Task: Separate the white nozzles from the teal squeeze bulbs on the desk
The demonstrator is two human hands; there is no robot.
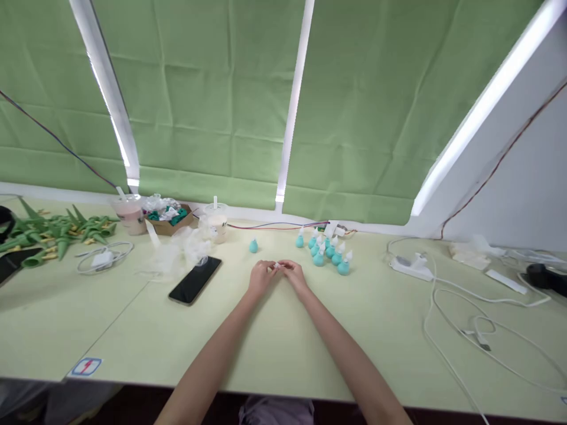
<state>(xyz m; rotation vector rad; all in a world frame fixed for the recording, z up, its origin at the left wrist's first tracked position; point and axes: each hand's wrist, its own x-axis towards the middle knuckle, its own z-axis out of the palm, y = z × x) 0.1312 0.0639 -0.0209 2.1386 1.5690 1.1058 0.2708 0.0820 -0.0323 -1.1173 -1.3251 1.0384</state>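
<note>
With both forearms stretched out over the pale green tabletop [283,348], the left hand [261,276] and right hand [293,274] meet at mid-table, fingertips touching. A tiny white piece [277,266] sits right between the two sets of fingertips, pinched from both sides. It is too small to tell its shape. Fingers on both hands are curled in and closed together around that piece, thumbs tucked under. Both hands rest low, on or just above the table surface; cannot tell which.

Just beyond the right hand stands a cluster of small teal rubber bulbs with white caps [330,251], upright, packed close, apart from the fingers. One lone teal bulb [253,246] stands beyond the left hand, separate from the cluster.

Left of the left hand lies a black smartphone [195,280], flat, screen dark, near but not touching. Past it sits crumpled clear plastic wrap [183,248], a brown cardboard box with teal and white bits [170,218], a clear plastic cup with straw [217,221] and a pink drink cup [129,213]. Far left: a pile of green cone-shaped plastic parts [53,233] and a coiled white charger cable [104,257].

Right side: white power strip [410,265] with white cables [469,319] looping across the table. Green cloth backdrop [212,106] hangs behind.
</note>
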